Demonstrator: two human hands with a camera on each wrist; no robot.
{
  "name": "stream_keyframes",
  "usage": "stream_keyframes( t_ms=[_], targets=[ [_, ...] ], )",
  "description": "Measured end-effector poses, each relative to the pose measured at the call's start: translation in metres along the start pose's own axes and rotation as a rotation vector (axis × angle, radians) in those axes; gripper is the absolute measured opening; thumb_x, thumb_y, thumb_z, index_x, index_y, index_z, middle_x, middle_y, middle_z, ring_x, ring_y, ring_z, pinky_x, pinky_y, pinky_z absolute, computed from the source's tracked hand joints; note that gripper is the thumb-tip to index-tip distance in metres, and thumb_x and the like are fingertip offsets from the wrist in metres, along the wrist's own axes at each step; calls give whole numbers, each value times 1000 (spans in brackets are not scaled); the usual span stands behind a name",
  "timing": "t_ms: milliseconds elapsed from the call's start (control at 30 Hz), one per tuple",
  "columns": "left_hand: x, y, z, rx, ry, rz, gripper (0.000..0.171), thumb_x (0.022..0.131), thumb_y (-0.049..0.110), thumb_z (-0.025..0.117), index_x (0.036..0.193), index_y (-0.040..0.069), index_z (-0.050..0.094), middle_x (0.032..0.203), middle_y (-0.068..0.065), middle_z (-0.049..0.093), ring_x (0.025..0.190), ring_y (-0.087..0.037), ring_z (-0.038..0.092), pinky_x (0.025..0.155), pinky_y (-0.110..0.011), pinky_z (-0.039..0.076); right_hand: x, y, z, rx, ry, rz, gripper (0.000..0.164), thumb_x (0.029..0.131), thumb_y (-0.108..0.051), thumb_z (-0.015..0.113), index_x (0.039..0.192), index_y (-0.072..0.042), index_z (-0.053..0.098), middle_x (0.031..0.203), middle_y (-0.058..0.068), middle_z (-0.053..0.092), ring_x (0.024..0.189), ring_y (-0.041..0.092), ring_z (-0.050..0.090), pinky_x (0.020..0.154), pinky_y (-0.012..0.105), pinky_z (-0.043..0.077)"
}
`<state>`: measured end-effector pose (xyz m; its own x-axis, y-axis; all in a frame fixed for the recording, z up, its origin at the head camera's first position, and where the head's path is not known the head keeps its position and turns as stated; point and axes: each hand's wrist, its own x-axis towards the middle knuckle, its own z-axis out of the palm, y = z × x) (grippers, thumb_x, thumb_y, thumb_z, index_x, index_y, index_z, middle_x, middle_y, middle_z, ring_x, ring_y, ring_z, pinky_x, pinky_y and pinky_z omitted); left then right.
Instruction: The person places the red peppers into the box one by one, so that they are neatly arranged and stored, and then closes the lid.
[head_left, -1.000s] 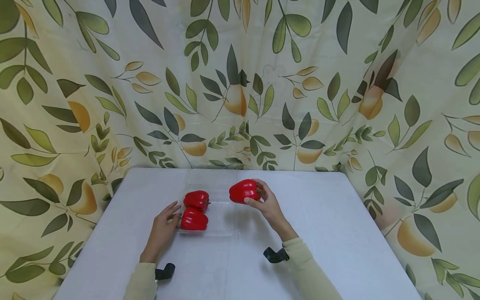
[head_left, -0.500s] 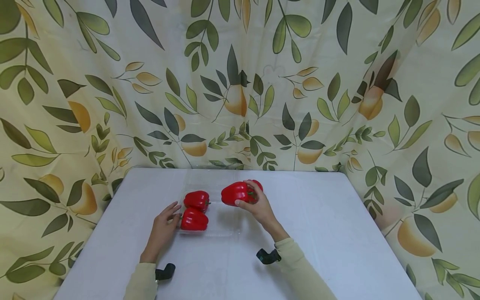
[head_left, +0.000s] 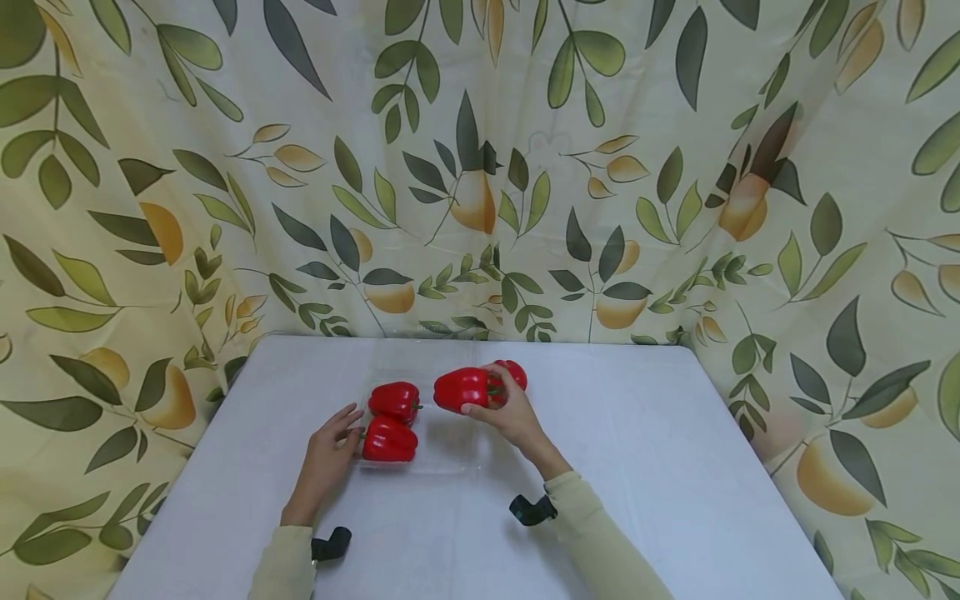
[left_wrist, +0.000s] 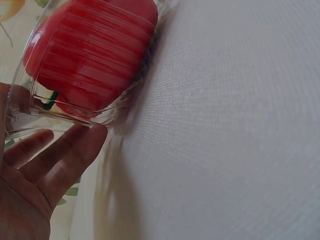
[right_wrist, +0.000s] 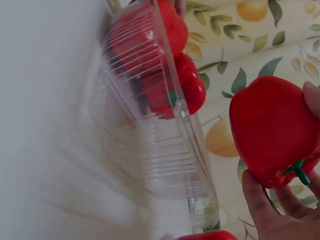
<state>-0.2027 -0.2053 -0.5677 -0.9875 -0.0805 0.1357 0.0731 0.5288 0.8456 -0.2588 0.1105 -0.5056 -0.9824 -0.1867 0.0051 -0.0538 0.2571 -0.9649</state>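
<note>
My right hand point(head_left: 522, 419) grips a red bell pepper point(head_left: 459, 390) with a green stem, held above the right part of a clear plastic box point(head_left: 450, 454). In the right wrist view this pepper point(right_wrist: 272, 127) is beside the box wall, clear of it. Two more red peppers, one behind point(head_left: 392, 401) and one in front point(head_left: 389, 439), lie in the left part of the box. My left hand point(head_left: 324, 462) pinches the box's left wall; in the left wrist view its fingers point(left_wrist: 75, 162) touch the outside, and another digit shows through the plastic.
Another red pepper point(head_left: 515, 372) is on the white table point(head_left: 637, 450), partly hidden behind my right hand. The box's clear lid point(head_left: 420, 354) lies toward the table's back edge. A leaf-patterned curtain point(head_left: 525, 167) hangs behind.
My right hand has carried its pepper leftward and slightly nearer, over the box. The pepper behind that hand has come into sight. The left hand keeps its place on the box.
</note>
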Motion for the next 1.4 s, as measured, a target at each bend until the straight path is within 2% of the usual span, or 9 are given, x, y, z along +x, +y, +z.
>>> stream_keyframes(
  t_ms=[167,333,733,1100,1400],
  targets=[
    [1,1,-1,10,0,-6,38,97,15,58,135,8,60,151,-10,47,114,-33,66,80,-30,61,4,3,6,-123,-18,-5,81,70,-27,88,138,-23,45,135,5,54,121,30,54,85,43,60],
    [0,1,0,19,-4,-20,38,98,16,58,135,9,60,151,-11,47,116,-34,65,83,-33,60,5,4,11,-188,-35,-47,79,69,-29,88,136,-20,47,130,6,57,115,29,56,82,42,61],
    [0,1,1,24,7,-17,38,97,18,60,135,11,60,150,-10,48,115,-33,66,84,-35,60,7,5,18,-254,-20,-100,78,71,-34,87,138,-23,50,131,4,58,115,27,57,85,41,60],
    [0,0,0,15,8,-4,38,97,17,59,135,10,60,150,-10,48,114,-32,66,82,-32,61,11,13,25,-348,15,-89,75,74,-35,84,139,-18,51,132,5,58,120,30,55,89,43,58],
    [-1,1,0,16,2,-13,38,97,16,59,135,10,60,151,-9,47,116,-32,65,83,-34,60,14,19,29,-403,27,-81,79,72,-35,86,141,-19,50,133,5,58,122,27,53,90,45,58]
  ],
)
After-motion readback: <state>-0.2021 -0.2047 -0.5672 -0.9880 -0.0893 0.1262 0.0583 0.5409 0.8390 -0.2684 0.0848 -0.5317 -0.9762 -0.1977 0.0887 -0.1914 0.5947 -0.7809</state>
